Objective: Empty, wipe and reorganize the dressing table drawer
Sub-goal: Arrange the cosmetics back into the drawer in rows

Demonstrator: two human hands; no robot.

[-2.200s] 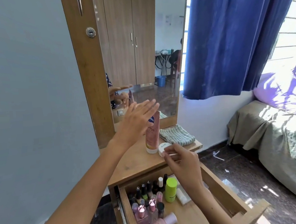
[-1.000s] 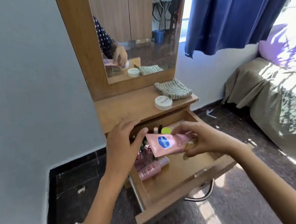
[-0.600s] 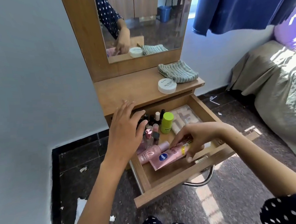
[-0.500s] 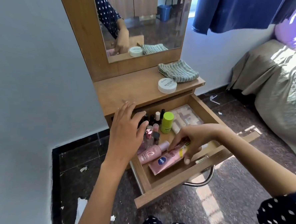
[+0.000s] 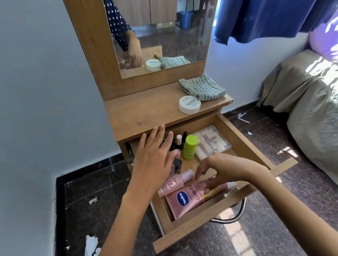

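Right hand (image 5: 224, 171) fingers pinched pink tube (image 5: 188, 200) flat in drawer (image 5: 200, 227); left hand (image 5: 154, 160) fingers spread wide, holding nothing.

— Where does the light come from?
— From the right: daylight falls past the blue curtain (image 5: 271, 8) and lays bright, nearly washed-out stripes on the bed cover (image 5: 324, 90) and a patch on the floor (image 5: 238, 240).
— Any glare or shadow?
— The mirror (image 5: 170, 28) looks dim and hazy; the drawer (image 5: 199, 224) front casts shadow inside.
— Sharpness?
— Clear in the middle. Straight lines bow toward the edges, and the corners smear slightly.
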